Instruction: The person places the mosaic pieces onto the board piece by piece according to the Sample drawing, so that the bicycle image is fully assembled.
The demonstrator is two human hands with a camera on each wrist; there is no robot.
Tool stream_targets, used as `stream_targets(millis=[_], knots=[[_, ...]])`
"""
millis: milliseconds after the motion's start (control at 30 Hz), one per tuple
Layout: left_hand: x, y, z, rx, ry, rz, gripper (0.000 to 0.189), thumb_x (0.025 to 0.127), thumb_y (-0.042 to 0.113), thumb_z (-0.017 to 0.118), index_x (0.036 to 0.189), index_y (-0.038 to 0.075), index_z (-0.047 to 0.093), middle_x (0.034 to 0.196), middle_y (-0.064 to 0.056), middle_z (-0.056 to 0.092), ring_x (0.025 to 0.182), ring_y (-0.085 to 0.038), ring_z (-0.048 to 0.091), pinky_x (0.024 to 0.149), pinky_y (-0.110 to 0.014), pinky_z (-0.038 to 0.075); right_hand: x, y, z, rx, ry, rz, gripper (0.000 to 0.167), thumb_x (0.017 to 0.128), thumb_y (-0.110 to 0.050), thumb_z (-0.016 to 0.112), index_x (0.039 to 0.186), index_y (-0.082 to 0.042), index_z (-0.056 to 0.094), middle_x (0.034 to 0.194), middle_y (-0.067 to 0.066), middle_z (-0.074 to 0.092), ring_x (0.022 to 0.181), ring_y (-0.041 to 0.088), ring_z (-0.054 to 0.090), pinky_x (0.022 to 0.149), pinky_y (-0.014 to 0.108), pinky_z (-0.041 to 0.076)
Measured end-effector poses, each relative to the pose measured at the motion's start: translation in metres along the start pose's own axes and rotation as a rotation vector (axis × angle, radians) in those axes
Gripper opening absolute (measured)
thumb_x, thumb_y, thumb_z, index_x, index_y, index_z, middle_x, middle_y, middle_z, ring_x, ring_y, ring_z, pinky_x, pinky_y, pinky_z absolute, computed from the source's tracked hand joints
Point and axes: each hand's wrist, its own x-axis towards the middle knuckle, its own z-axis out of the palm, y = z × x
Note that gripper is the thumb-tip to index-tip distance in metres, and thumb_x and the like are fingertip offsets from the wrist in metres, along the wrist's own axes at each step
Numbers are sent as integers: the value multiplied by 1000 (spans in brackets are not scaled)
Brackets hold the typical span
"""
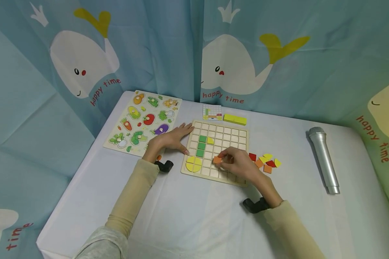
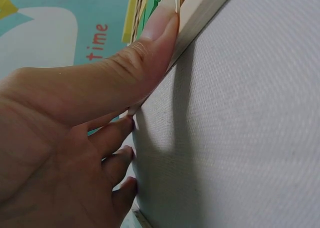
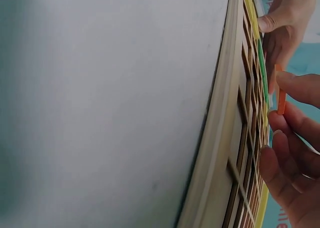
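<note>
On the near-centre of a white-covered table (image 1: pixel 194 219), a pale wooden grid board (image 1: pixel 235 138), partly filled. Set in its cells: three green squares (image 1: pixel 201 145) stacked in one column, a single yellow quarter-piece (image 1: pixel 210 140) just right of the top one, and four more yellow quarters joined as a yellow disc (image 1: pixel 193 164) at the near left corner. Most visible cells bare. Orange square (image 1: pixel 217 159) not yet seated: it is over the board, pinched between thumb and fingertips of the right hand (image 1: pixel 238 162); cannot tell whether its lower edge touches. Left hand (image 1: pixel 175 138) spread along the board's left side, thumb lapping the edge. Unplaced, by the right edge: a loose scatter of red, yellow and orange pieces (image 1: pixel 258 164). My estimate: about half the pieces placed; whether all the scatter belongs on the board is uncertain. Behind the board, a small card (image 1: pixel 212 112) printed with a coloured grid, probably the pattern, beside a yellow block (image 1: pixel 235 119). Far left, a vegetable puzzle (image 1: pixel 125 114), partly under the left arm; off right, a silver microphone (image 1: pixel 325 162). Surroundings: blue curtain (image 1: pixel 168 46) printed with white whales and "happy time", greener at right.
</note>
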Motion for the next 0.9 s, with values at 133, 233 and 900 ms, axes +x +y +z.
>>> stream_targets(millis=[133, 233, 900], knots=[[0, 0, 0, -1, -2, -2, 109, 84, 25, 86, 167, 16, 15, 175, -3, 0, 161, -26, -8, 130, -52, 3, 5, -5, 4, 6, -22, -14, 21, 86, -7, 80, 106, -2, 74, 91, 5, 68, 79, 17, 57, 69, 26, 51], [0, -1, 0, 1, -6, -3, 109, 85, 25, 86, 167, 17, 15, 175, -3, 0, 161, -26, -8, 130, -52, 3, 9, -9, 8, 16, -47, -22, 23, 87, -10, 82, 107, -2, 74, 91, 5, 69, 78, 16, 58, 69, 25, 51], [3, -4, 0, 0, -1, -2, 108, 85, 26, 86, 167, 16, 16, 175, -4, 1, 161, -27, -7, 130, -54, 4, 23, -22, 19, -113, -109, -77, 24, 85, -14, 84, 106, -4, 76, 91, 2, 69, 80, 14, 58, 72, 29, 51]])
